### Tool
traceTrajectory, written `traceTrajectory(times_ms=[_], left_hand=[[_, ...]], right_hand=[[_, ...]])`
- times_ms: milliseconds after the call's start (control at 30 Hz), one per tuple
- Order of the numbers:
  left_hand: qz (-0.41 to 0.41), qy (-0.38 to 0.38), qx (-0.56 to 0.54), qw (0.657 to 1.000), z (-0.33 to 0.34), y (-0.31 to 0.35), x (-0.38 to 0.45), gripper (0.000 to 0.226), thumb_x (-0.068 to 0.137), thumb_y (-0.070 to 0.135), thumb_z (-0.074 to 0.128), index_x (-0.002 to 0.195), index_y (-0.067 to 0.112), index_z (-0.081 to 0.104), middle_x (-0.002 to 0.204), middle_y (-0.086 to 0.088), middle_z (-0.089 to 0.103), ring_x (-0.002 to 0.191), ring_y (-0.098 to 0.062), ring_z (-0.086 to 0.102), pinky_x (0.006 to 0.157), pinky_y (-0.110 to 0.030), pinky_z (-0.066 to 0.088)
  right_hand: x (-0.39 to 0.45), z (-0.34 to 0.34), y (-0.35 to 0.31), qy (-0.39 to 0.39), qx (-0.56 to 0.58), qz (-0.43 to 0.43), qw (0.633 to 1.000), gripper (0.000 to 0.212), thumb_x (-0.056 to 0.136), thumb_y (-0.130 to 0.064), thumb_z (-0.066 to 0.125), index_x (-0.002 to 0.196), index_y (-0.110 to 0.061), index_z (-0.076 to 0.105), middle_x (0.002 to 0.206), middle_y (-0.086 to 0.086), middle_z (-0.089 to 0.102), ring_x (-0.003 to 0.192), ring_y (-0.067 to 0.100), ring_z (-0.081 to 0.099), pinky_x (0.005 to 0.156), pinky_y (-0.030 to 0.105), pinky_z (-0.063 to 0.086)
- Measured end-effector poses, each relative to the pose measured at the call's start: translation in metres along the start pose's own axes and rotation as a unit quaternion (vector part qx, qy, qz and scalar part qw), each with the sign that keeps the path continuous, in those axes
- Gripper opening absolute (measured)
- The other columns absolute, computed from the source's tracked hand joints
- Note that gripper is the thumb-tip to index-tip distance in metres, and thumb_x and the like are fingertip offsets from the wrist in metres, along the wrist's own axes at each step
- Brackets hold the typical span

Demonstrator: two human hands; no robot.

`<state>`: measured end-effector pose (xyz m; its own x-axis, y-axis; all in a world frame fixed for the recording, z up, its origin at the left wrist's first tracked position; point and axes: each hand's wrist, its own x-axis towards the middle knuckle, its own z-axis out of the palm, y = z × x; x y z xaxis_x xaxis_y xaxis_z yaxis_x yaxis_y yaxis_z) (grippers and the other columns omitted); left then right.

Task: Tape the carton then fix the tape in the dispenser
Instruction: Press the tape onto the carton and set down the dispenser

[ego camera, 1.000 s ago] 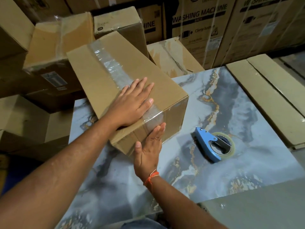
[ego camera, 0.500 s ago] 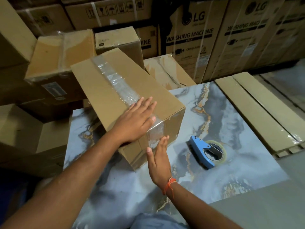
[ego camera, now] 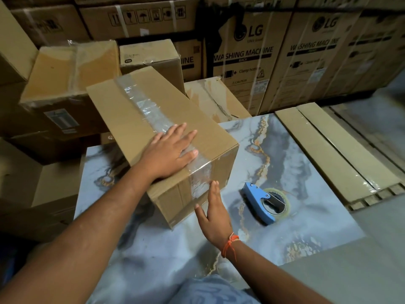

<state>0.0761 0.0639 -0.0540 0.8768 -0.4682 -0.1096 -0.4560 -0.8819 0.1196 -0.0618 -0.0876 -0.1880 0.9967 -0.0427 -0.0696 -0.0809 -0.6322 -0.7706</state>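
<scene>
- Right hand (ego camera: 211, 212) has eased off the carton (ego camera: 153, 119) end; left hand (ego camera: 169, 154) stays flat on top, holding nothing.
- Dispenser (ego camera: 259, 202) looks light and rigid: take the blue handle.

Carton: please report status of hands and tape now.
Left hand flat on carton top, open. Right hand open at taped end. Tape dispenser lying on table, untouched. Nothing in the way.
</scene>
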Motion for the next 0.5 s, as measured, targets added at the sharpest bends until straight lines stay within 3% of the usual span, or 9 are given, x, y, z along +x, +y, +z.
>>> traceTrajectory(times_ms=[167,233,300,400,500], left_hand=[[-0.069,-0.042,-0.046,0.996,-0.002,0.034,-0.005,0.072,0.104,0.057,0.024,0.164,0.027,-0.002,0.172,-0.006,-0.014,0.157,-0.029,-0.016,0.125,-0.047,-0.005],[-0.055,-0.068,-0.038,0.995,-0.001,0.059,-0.016,0.083,0.101,0.062,0.031,0.163,0.022,-0.007,0.170,-0.011,-0.019,0.156,-0.035,-0.020,0.126,-0.049,-0.005],[-0.029,-0.066,0.005,0.997,0.004,0.082,-0.030,0.093,0.097,0.065,0.037,0.162,0.018,-0.011,0.169,-0.014,-0.020,0.155,-0.039,-0.020,0.128,-0.051,-0.002],[0.006,-0.001,0.007,1.000,0.017,0.104,-0.043,0.088,0.099,0.058,0.039,0.163,0.014,-0.001,0.171,-0.013,-0.011,0.158,-0.034,-0.011,0.128,-0.050,0.003],[0.068,0.135,-0.094,0.984,0.038,0.120,-0.047,0.065,0.097,0.041,0.051,0.155,0.014,0.040,0.169,-0.010,0.025,0.158,-0.029,0.017,0.127,-0.047,0.020]], right_hand=[[0.000,-0.039,0.014,-0.019,0.012,0.012,1.000,0.069,0.097,-0.022,0.056,0.158,-0.015,0.025,0.162,0.003,0.035,0.146,0.018,0.038,0.114,0.020,0.024],[0.000,-0.057,0.025,-0.014,-0.008,0.007,1.000,0.060,0.096,-0.019,0.059,0.152,-0.016,0.039,0.150,0.006,0.052,0.131,0.024,0.054,0.108,0.023,0.034],[0.001,-0.074,0.039,0.004,-0.027,0.004,1.000,0.050,0.094,-0.017,0.061,0.144,-0.015,0.052,0.141,0.005,0.061,0.125,0.024,0.059,0.104,0.023,0.037],[0.002,-0.101,0.066,0.035,-0.106,-0.004,0.994,0.040,0.089,-0.015,0.060,0.128,-0.014,0.065,0.123,0.008,0.069,0.114,0.029,0.063,0.094,0.030,0.046],[0.005,-0.122,0.099,0.014,-0.217,-0.028,0.976,0.036,0.079,-0.020,0.062,0.113,-0.013,0.072,0.093,0.015,0.067,0.083,0.040,0.064,0.071,0.040,0.052]])
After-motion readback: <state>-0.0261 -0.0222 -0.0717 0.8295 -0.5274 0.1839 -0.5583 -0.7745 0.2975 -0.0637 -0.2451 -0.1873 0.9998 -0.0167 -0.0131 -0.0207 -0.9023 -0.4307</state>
